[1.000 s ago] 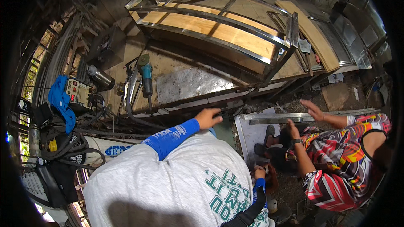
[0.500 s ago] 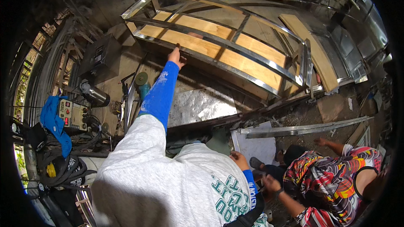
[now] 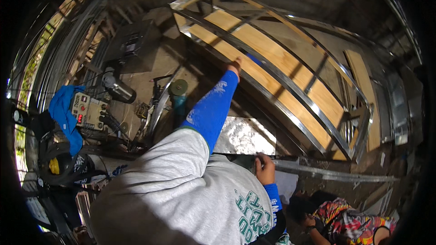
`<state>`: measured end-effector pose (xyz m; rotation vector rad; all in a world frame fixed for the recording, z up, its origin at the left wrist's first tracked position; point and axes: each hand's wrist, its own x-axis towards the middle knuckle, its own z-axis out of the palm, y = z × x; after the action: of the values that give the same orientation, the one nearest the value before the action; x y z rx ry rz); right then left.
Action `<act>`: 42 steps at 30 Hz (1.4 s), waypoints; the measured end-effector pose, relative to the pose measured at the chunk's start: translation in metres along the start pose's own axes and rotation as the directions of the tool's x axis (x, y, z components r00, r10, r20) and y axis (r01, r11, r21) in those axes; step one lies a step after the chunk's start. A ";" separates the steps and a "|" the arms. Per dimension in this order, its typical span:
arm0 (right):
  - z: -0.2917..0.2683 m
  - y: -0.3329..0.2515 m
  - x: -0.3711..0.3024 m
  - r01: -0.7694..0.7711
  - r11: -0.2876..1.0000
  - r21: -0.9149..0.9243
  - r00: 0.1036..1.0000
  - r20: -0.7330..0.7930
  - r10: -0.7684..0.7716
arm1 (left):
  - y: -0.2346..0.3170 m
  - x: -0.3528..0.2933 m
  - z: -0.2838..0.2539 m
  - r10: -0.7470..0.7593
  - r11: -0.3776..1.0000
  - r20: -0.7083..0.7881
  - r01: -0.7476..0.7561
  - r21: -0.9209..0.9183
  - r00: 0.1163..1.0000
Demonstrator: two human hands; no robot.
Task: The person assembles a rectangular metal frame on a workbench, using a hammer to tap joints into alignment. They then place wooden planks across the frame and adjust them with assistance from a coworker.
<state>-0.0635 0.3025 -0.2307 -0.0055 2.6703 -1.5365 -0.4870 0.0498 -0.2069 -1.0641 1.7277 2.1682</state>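
My left hand [image 3: 234,67] reaches forward and closes round the near lower rail of a long metal frame [image 3: 277,75], its thumb on top and its fingers mostly hidden behind the rail. Shiny square tubes make up this box-shaped frame, which lies slanted across the worktable; pale plywood panels [image 3: 268,47] show between its bars. Close to my waist, by the table's near edge, is my right hand [image 3: 264,169]. Its fingers are curled in, and whatever they hold is hidden. Below the left forearm a bright metal sheet [image 3: 247,136] lies flat.
An angle grinder [image 3: 179,93] and a steel tumbler [image 3: 120,88] stand left of my arm. Farther left are a welding machine [image 3: 88,112] with a blue cloth [image 3: 66,109] and coiled cables. A wooden plank [image 3: 363,95] lies far right; a co-worker in a patterned shirt [image 3: 349,218] is low at right.
My view has turned, so the table and frame appear shifted right and more slanted. The left hand stays on the rail. My right hand shows more fully, and the co-worker sits lower in view.
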 end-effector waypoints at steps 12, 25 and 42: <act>-0.017 -0.172 0.238 0.503 0.622 -0.600 0.853 0.225 -0.472 | 0.134 0.165 -0.153 0.144 0.967 -0.362 -0.209 -0.148 0.921; 0.020 -0.180 0.274 0.501 0.699 -0.510 0.843 0.106 -0.527 | 0.150 0.178 -0.165 0.147 0.982 -0.328 -0.178 -0.067 0.933; 0.065 -0.163 0.334 0.433 0.901 0.009 0.901 -0.032 -0.433 | 0.108 0.167 -0.145 0.322 0.939 -0.367 -0.245 0.242 0.873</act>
<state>-0.3979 0.1530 -0.1396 -0.6238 2.8118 -1.6707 -0.6065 -0.1633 -0.2365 -1.3515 2.3563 1.9797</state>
